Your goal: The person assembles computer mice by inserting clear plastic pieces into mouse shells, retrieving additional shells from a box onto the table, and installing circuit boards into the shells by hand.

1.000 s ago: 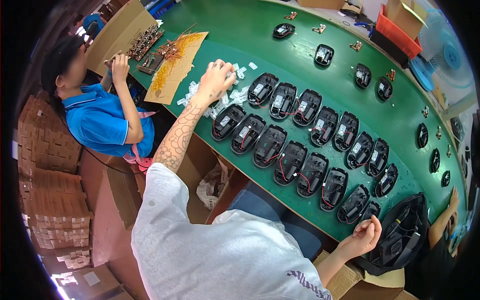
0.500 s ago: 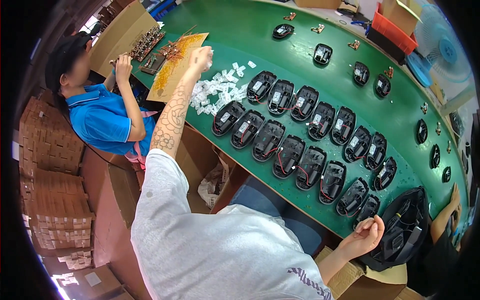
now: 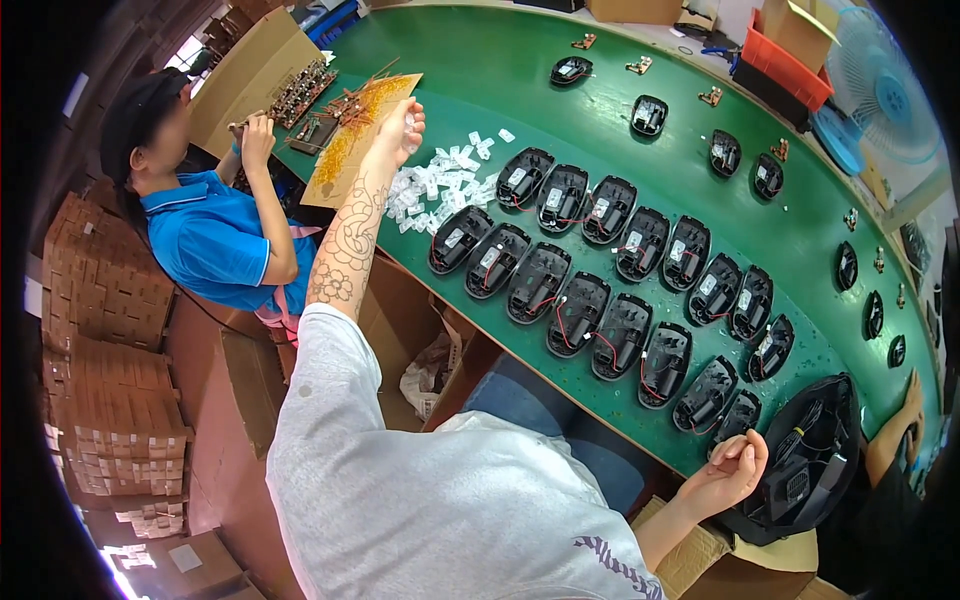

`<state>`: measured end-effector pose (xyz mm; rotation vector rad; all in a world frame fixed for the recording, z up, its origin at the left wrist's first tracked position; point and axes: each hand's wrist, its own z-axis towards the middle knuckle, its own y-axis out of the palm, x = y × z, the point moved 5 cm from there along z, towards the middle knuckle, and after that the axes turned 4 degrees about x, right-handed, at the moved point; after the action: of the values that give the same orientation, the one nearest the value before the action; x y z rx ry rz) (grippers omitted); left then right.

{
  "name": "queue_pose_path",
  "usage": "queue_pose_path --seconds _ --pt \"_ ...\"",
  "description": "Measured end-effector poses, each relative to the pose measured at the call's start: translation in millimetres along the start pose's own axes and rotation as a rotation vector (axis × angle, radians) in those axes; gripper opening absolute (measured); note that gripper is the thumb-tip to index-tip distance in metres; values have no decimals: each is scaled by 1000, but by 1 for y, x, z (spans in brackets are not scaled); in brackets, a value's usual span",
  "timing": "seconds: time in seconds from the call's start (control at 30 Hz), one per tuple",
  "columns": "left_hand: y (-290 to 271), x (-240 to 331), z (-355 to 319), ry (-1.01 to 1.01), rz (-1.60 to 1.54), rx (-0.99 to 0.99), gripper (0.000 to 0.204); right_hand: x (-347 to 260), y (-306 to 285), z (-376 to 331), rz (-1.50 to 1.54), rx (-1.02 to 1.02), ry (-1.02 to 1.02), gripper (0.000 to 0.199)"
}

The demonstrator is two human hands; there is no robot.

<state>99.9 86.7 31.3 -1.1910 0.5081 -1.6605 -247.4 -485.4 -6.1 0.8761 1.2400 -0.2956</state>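
The left hand point(image 3: 403, 122) is extended to about 11 o'clock, raised over the near edge of a cardboard sheet point(image 3: 362, 135) strewn with small orange parts. Its fingers are curled closed; whether they pinch anything cannot be told. Just beside the hand, at 12 o'clock, lies a heap of small white pieces point(image 3: 440, 180), loose on the green table point(image 3: 520, 70).

The right hand point(image 3: 737, 465) rests at 4 o'clock at the table's near edge, fingers loosely curled and holding nothing visible. It sits just beside a round black tray point(image 3: 810, 460).

Black mouse bases point(image 3: 590, 300) lie open side up in two slanting rows from 12 to 3 o'clock, apparently so the wired interiors stay within reach. More bases point(image 3: 648, 115) sit well apart along the far side.

Bare green surface remains between the rows and that far line. A co-worker in a blue shirt point(image 3: 215, 240) sits at 10 o'clock.
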Motion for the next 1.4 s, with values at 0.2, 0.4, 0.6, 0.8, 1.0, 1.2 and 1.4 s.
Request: queue_pose_path --seconds 0.2,0.4,0.6,0.8,1.0,1.2,1.4 --pt "-5 -4 4 72 68 33 34 0 -1 -2 -31 1 -6 23" --pt "-40 62 -45 -4 -659 87 43 -9 18 -12 -305 -88 9 24" --pt "19 263 -306 -1093 -1986 -1190 27 -2 114 -52 -414 -677 -161 37" --pt "32 289 -367 -1638 -2139 -1138 32 7 132 -64 -646 -930 -111 40" --pt "40 279 -364 -1242 -1827 -1110 32 11 131 -65 -711 -924 -188 36" --pt "39 275 -366 -1110 -1824 -1114 29 3 127 -58 -585 -928 -93 30" --pt "33 270 -380 -824 -1732 -1343 25 -13 151 -20 -372 -672 180 24"
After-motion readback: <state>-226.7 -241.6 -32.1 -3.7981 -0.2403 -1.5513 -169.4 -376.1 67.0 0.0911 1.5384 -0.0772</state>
